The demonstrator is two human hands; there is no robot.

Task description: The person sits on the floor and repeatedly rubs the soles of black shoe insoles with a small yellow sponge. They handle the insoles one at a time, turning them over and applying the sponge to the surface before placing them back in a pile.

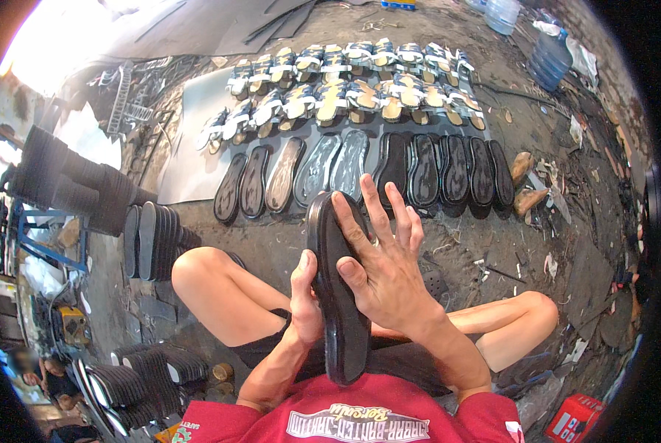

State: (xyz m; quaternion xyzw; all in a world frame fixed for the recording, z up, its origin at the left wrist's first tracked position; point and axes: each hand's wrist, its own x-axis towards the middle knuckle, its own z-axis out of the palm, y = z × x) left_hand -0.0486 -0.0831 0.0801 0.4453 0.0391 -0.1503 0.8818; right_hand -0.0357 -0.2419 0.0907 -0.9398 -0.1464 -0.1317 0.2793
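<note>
A black shoe sole with a thick glossy rim stands lengthwise in front of my chest. My left hand is closed on its left edge, the thumb along the rim and the other fingers hidden behind. Over the upper right part of the sole lies my right hand, its fingers spread and stretched out. The index finger and thumb of that hand rest on or just over the sole's face; contact is hard to judge. Beyond my hands, a row of soles lies on the ground sheet, some shiny and wet-looking.
Rows of strapped sandals fill the grey sheet farther out. Stacked soles stand at left and lower left. A blue water jug is at far right, a red box at lower right. Scraps litter the ground.
</note>
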